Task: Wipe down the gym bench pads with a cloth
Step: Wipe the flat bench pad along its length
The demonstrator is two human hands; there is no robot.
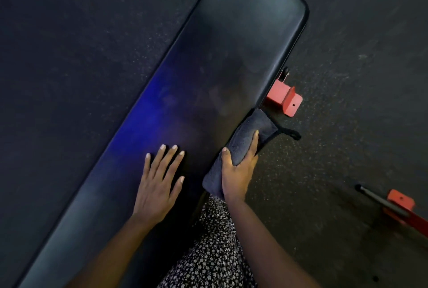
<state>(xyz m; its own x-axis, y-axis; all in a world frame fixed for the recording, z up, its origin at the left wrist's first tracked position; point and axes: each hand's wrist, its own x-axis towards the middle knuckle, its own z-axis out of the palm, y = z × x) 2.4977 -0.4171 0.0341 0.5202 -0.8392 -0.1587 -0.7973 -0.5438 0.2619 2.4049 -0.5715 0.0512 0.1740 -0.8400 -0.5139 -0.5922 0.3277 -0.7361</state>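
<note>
Right hand [238,167]: curled around a dark grey cloth [243,146], thumb on the pad side, fingers wrapped over the outer side; the cloth is pressed against the right edge of the bench pad.
Left hand [157,183]: laid flat, palm down, on the top of the pad, fingers spread and pointing up the pad; it holds nothing.
Cloth: folded and thick, draped over the pad's right edge; one end sticks out past the fingertips toward the red bracket, the other end hangs below the heel of the hand. A thin dark loop at its upper corner trails out over the floor.
Bench pad [231,44]: long, black and smooth with rounded corners and a piped edge, running diagonally from bottom left to top right. A blue sheen lies along its left side, and dull, smeary patches show near the middle.
Red bracket [283,98]: part of the bench frame, jutting out from under the pad's right edge just above the cloth; a small black knob sits just above it.
Second red part [403,209]: a red frame piece with a dark bar, low on the right, well apart from the pad.
Floor [347,32]: dark, speckled rubber matting all round the bench.
Clothing [208,253]: black fabric with a small white flower print, between the two forearms at the bottom.
</note>
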